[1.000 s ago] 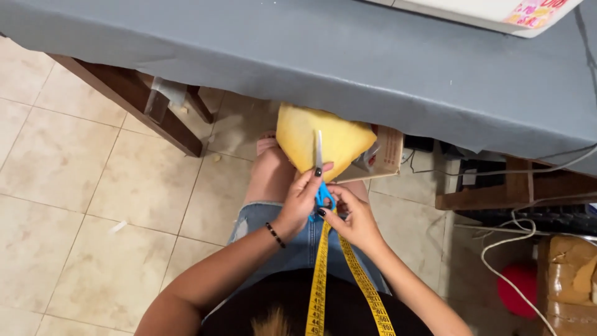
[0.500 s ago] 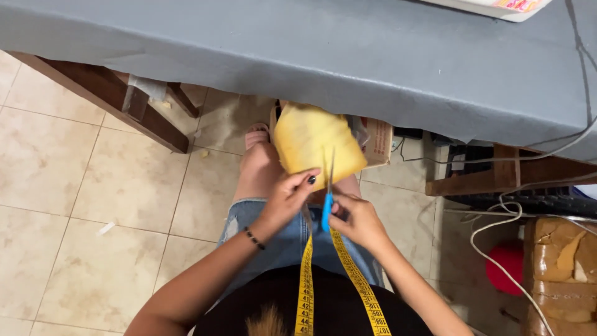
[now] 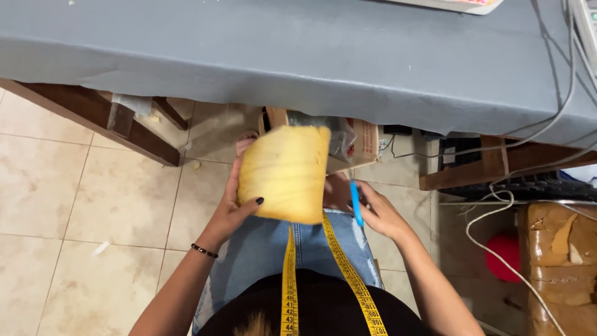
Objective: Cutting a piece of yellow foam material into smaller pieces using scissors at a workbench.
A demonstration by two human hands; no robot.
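Grey-covered table (image 3: pixel 311 56) overhead, tiled floor below. Left hand (image 3: pixel 233 208) gripping yellow foam piece (image 3: pixel 286 174), lifted above lap; right hand (image 3: pixel 379 211) just beside, closed around blue scissors (image 3: pixel 356 204). Cutting apparently paused, piece being checked.

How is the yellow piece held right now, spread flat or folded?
Spread flat: the yellow piece shows one broad face, held up by the left hand at its edge. The right hand holds blue-handled scissors beside it.

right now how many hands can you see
2. The left hand grips the left edge of the yellow foam piece over the lap. The right hand is to its right, holding blue-handled scissors. No other hands show.
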